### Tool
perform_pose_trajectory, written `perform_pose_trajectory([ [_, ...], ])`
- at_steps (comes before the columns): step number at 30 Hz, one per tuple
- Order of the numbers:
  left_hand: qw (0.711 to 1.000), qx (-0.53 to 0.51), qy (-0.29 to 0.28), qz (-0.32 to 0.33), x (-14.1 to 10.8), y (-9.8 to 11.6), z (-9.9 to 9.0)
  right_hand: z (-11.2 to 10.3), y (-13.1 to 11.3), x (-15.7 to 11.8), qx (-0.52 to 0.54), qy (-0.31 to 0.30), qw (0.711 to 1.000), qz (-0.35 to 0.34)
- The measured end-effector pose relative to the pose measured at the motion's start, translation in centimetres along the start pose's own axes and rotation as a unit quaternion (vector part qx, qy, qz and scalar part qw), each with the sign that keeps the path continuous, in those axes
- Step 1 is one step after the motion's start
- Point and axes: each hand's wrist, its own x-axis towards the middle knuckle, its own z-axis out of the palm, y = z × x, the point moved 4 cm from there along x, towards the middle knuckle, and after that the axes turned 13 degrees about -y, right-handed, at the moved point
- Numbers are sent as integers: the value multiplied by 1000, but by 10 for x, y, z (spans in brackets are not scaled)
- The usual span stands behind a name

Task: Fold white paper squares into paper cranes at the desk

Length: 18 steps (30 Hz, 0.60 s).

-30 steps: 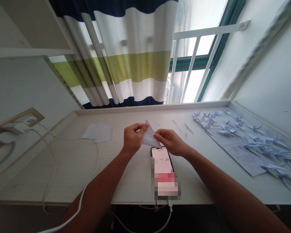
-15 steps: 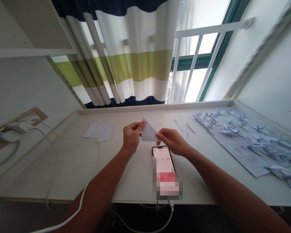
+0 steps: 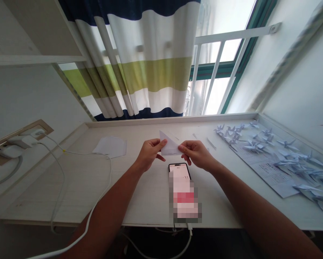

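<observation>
Through the head camera I see two bare hands held up over the worktop [image 3: 69, 189], with a folded paper triangle [image 3: 170, 144] between them. It is white, hangs in the air just above the phone, and does not touch the surface. My left hand [image 3: 150, 154] is clenched on the triangle's left side, with the thumb on top of the paper. My right hand [image 3: 197, 155] has its grip closed on the right side, pinching the paper between thumb and fingers. Neither grip is released.

Directly below the hands, a smartphone [image 3: 181, 190] lies flat on the worktop, its screen up. It shows a time ending in 31, and the lower part of the screen is pixelated. A white charging cable [image 3: 190, 233] leaves its bottom edge and drops over the front of the worktop.

To the left lies a small stack of white paper sheets [image 3: 110, 146]. Another white cable [image 3: 109, 172] curves across the worktop from a charger [image 3: 13, 151] plugged into a wall socket. To the right are a few thin paper strips [image 3: 211, 144], then a crowd of pale paper cranes [image 3: 254, 145], many of them resting on a printed sheet [image 3: 269, 171]. Behind the worktop hangs a striped navy, white and green curtain [image 3: 153, 64], beside a window with white bars [image 3: 231, 36].
</observation>
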Motion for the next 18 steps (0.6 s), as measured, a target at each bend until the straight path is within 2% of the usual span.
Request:
perform_pose_trajectory([
  [2, 1000, 12, -14, -9, 0, -2, 0, -1, -1, -1, -9, 0, 1000, 3],
  [7, 999, 23, 38, 15, 3, -3, -7, -1, -3, 0, -8, -19, 1000, 2],
  [11, 998, 28, 49, 20, 4, -2, -10, -4, -2, -1, -46, 22, 999, 3],
  [13, 998, 26, 59, 22, 4, 0, -12, -10, -3, -3, -101, 76, 992, -28],
  [15, 997, 20, 72, 22, 3, 0, -15, -14, -8, -6, -176, 118, 973, -94],
  [16, 997, 15, 76, 20, 3, 0, -16, -14, -11, -7, -211, 118, 962, -128],
  [18, 997, 6, 71, 11, 3, -1, -16, -10, -13, -8, -265, 72, 946, -170],
])
